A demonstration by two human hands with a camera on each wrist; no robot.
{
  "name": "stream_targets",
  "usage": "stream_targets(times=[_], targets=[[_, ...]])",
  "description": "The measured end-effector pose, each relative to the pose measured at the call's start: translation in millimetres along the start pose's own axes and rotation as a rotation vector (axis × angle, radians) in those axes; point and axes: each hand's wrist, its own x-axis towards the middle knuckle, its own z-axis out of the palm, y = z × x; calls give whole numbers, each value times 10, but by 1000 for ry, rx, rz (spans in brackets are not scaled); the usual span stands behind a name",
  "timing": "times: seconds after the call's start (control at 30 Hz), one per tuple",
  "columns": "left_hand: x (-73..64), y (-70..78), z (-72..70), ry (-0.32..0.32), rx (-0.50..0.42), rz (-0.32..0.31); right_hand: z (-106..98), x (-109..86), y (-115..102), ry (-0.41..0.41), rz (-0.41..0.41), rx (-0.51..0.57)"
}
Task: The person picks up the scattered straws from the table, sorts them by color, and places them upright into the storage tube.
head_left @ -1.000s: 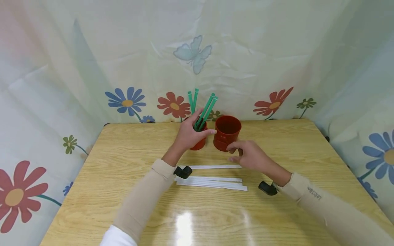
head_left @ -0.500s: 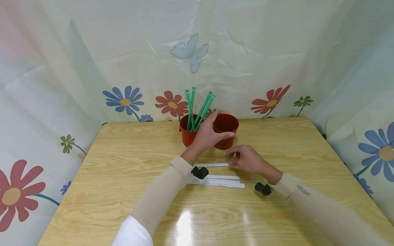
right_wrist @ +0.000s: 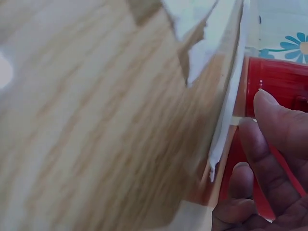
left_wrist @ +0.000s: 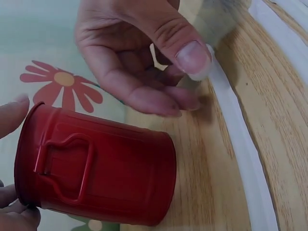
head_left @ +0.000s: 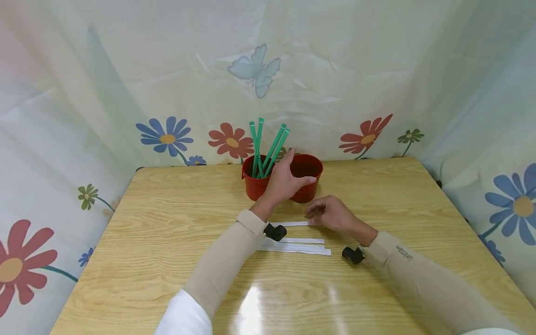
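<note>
Hiding beneath the left sleeve: the left ends of several white strips, laid close together on a wooden table, their number hard to count. One lone white strip, set behind them; left end lost behind the left wrist, right end beside the right hand. Red buckets, two, upright side by side near the table's back edge. The left bucket contains green sticks, four tops showing, lower ends sunk from sight. The right bucket is partly covered by the left hand; its inside is too dark to make out. Left wrist view: this bucket with its wire handle, the left fingers cut off at the frame's edge. Right wrist view: table grain blurred, both buckets cropped or half hidden by fingers. Left hand: thumb and forefinger straight and spread wide — thumb across the bucket's front, other fingers at the rim; how firmly they bear on it cannot be told. Right hand: fingers loosely bent, thumb apart from them, nothing seen between — thumb tip close by the lone strip's end, though actual contact is unclear.
</note>
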Motion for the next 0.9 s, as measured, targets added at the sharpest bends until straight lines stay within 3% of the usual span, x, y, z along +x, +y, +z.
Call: stream_targets(times=[0.27,0.47,0.7,0.9], targets=[[8,-38,-8,1,-40,-7,52,43,2,-43,-32,-11],[0,-58,6,-1,-70,-27,66,41,62,-68,-68,-92],[-7,-41,0,-4,-75,-49,23,-16,36,-159,-138,-243],[-14,-33,-3,-12,-72,-55,-70,-126,74,-184,-179,-274]])
